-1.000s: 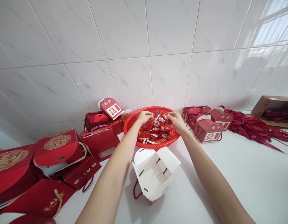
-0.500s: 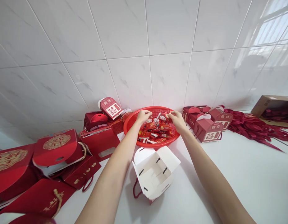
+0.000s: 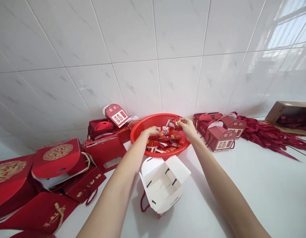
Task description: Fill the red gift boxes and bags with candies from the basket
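Observation:
A red plastic basket (image 3: pixel 138 137) with perforated sides holds a pile of red wrapped candies (image 3: pixel 174 135). My left hand (image 3: pixel 152 131) reaches over its left side, fingers closed at a wrapped candy (image 3: pixel 164 130) in the pile; its fingertips are partly hidden. At the right rim, my right hand (image 3: pixel 188 128) pinches a red candy packet (image 3: pixel 177 121) between thumb and fingers. Just below the basket stands an open gift box (image 3: pixel 162 188), white inside, with its flaps spread and a dark red cord handle at its left. No candies show inside it.
Red gift boxes (image 3: pixel 60 158) crowd the left side. Smaller red boxes (image 3: pixel 220 137) stand at the right, beside a heap of dark red ribbons (image 3: pixel 263 134) and a cardboard box (image 3: pixel 289 110). A white tiled wall (image 3: pixel 180 82) rises behind the white table (image 3: pixel 261 185).
My left hand has moved down and slightly right, deeper into the candy pile. My right hand stays at the basket's right rim, still pinching the packet. The view has shifted slightly.

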Tool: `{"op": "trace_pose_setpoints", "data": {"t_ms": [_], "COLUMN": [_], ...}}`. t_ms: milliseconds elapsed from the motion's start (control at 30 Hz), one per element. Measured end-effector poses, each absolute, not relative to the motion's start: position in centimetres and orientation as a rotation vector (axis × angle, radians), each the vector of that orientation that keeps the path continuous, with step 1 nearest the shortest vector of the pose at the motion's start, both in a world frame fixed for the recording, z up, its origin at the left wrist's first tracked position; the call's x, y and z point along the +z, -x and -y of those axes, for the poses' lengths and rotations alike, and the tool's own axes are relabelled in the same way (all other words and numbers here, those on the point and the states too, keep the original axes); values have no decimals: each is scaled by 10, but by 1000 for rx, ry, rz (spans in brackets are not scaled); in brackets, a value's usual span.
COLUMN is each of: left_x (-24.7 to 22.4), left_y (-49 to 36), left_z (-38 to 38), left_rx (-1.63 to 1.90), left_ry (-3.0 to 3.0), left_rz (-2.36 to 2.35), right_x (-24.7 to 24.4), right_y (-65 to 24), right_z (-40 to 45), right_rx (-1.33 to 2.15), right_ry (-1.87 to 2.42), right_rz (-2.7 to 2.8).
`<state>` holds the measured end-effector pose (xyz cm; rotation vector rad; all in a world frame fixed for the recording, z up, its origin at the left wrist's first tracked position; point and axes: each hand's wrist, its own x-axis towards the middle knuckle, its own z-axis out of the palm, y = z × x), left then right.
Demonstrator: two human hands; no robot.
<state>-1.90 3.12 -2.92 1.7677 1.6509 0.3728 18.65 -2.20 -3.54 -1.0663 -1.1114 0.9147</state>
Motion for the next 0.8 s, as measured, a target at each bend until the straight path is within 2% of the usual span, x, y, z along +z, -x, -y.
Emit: {"op": "trace_pose_setpoints", "data": {"t_ms": [133,300,500,800], "left_x": [-25,-19,-17,-14], "left_y": [18,10,5,1], "left_z": [-30,-25,-24,-22], "left_rx": [384,655,830,858], "left_ry": [-1774,-1732,-1691,-1686], "left_rz": [-1592,-1308,-1208,-1054], "right_x": [-34,-33,-35,-29], "right_y": [-187,-187,-187,-186], "right_z": [23,23,20,25], "right_rx": [943,940,944,966], "right_ry": [1069,1051,1051,1044], "right_rz": [1098,1095,1072,1053]}}
